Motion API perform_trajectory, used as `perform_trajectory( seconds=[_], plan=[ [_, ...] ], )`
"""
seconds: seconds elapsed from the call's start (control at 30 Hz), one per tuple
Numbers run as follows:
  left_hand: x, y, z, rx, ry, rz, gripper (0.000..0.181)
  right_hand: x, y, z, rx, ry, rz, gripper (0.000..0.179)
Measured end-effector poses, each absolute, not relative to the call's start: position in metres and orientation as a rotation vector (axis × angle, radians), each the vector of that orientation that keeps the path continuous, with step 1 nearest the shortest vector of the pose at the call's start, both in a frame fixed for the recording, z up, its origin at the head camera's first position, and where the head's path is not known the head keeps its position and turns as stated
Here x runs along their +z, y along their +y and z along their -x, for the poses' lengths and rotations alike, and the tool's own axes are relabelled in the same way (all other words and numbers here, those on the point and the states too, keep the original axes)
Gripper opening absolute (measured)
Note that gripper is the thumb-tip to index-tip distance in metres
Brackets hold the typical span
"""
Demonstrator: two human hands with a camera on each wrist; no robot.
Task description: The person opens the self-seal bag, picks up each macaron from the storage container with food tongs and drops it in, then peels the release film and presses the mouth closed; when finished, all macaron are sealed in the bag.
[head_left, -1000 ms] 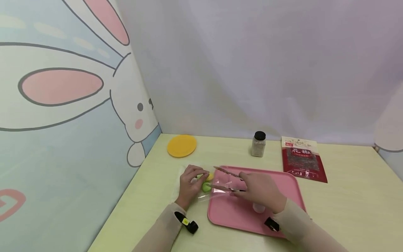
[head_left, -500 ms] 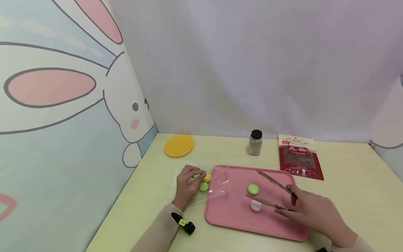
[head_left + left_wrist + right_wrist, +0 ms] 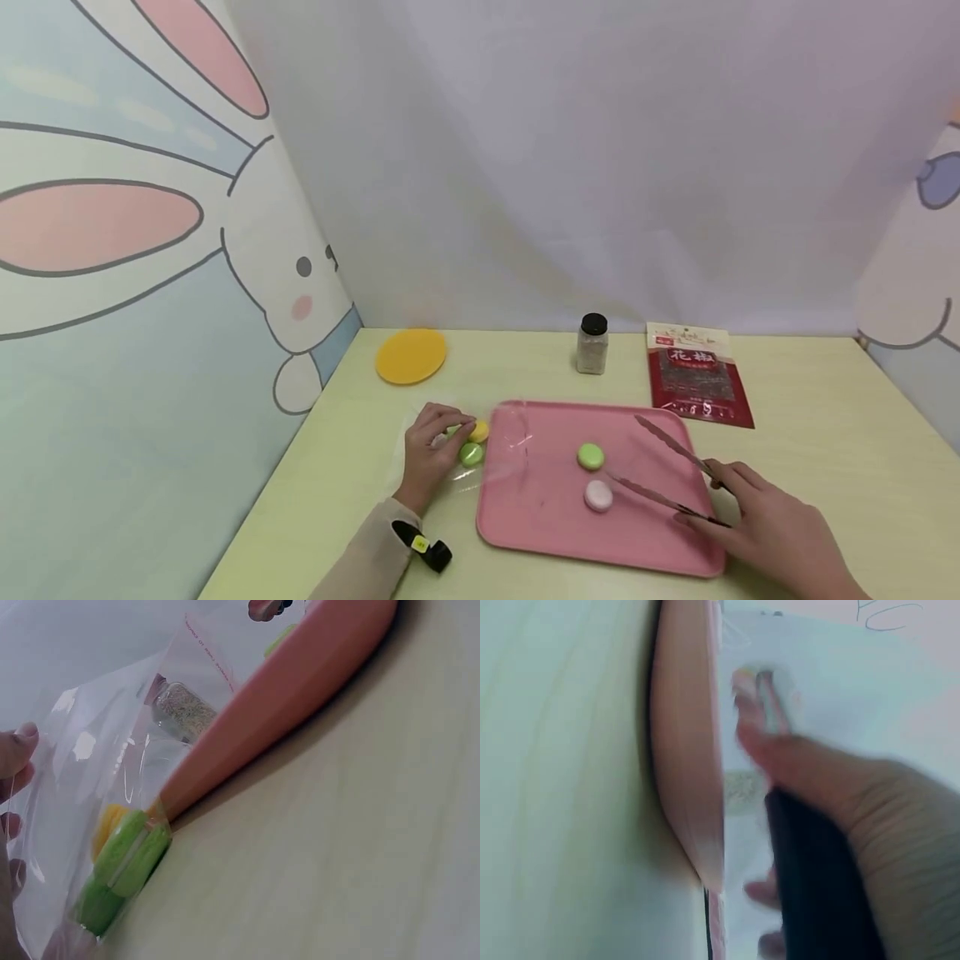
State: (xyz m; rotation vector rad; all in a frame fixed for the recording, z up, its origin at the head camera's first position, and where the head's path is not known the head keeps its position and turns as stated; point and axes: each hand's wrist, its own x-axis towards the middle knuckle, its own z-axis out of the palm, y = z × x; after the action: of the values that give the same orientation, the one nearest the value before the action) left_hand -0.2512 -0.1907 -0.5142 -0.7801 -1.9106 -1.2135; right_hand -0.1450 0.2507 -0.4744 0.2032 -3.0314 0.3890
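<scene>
On the left of the table, my left hand (image 3: 431, 454) pinches a clear plastic bag (image 3: 64, 780). Inside the bag are green macarons (image 3: 133, 853) and a yellow macaron (image 3: 479, 431), with a pale one partly behind the fingers. The bag's mouth overlaps the left end of a pink tray (image 3: 551, 527). A green macaron (image 3: 590, 456) and a pale pink macaron (image 3: 598, 496) lie on the tray. My right hand (image 3: 776, 521) holds metal tongs (image 3: 656, 496) over the tray's right side, their arms spread with nothing between the tips. The right wrist view is blurred.
A yellow plate (image 3: 411, 356) lies at the back left. Behind the tray stands a jar (image 3: 592, 346) with a black lid. A red and white packet (image 3: 699, 375) lies to its right. Walls border the table at the back and sides.
My right hand has drawn the tongs from the bag's mouth to the right across the tray, and both tray macarons are now uncovered. The left hand keeps its hold on the bag.
</scene>
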Motion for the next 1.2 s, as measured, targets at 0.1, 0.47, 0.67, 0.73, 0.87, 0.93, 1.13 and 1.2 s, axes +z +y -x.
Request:
perform_trajectory(
  seconds=[0.1,0.47,0.67,0.73,0.87,0.93,1.13,1.2],
  plan=[
    [-0.516,-0.19,0.252,-1.214,-1.904,0.779,0.024,-0.474,0.247,0.142,0.387,-3.069,-0.276,0.099],
    [-0.513,-0.188,0.253,-1.221,-1.901,0.802,0.019,-0.476,0.235,0.134,0.276,-3.243,-0.26,0.097],
    [-0.514,-0.189,0.253,-1.23,-1.897,0.802,0.019,-0.474,0.23,0.133,0.307,-3.268,-0.262,0.075],
    [-0.513,-0.189,0.253,-1.23,-1.9,0.8,0.021,-0.474,0.229,0.132,0.3,-3.248,-0.271,0.068],
    [-0.512,-0.189,0.252,-1.23,-1.901,0.798,0.023,-0.475,0.229,0.132,0.314,-3.227,-0.27,0.066],
    [-0.512,-0.189,0.252,-1.229,-1.892,0.802,0.023,-0.475,0.23,0.133,0.323,-3.238,-0.264,0.068],
    [-0.514,-0.189,0.253,-1.233,-1.884,0.806,0.024,-0.472,0.239,0.136,0.303,-3.256,-0.26,0.07],
    [-0.514,-0.189,0.253,-1.231,-1.889,0.804,0.025,-0.47,0.244,0.136,0.301,-3.248,-0.242,0.072]
  ],
)
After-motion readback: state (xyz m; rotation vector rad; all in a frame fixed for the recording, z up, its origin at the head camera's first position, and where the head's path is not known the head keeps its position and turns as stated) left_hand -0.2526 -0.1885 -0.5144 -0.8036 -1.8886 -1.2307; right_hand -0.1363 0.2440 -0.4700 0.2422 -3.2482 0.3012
